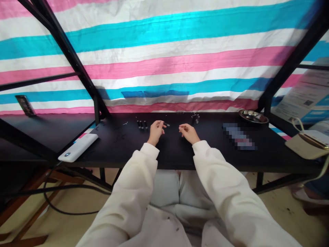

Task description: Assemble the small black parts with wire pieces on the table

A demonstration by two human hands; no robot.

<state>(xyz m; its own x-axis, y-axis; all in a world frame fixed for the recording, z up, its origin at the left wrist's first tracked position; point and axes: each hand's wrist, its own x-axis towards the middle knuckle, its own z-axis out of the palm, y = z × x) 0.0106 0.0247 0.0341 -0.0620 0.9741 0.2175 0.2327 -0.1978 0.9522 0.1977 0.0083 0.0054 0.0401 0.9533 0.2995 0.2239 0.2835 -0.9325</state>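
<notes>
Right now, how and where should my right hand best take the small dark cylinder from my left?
I'd pinch the small dark cylinder by its paler tip, coming from the right with the right hand: it is slim, that tip sticks out toward the right, and the left hand holds the other end.

The fingers of the left hand [156,132] hide one end of a small dark tube [167,124]. Whether the right hand [188,132] pinches anything is too small to tell. Coarse blocks blur a long object [239,137] on the right of the table [210,154]. The far-right bits [197,119] are too tiny to name. The picture's top edge cuts off the striped sheet [164,65].
</notes>
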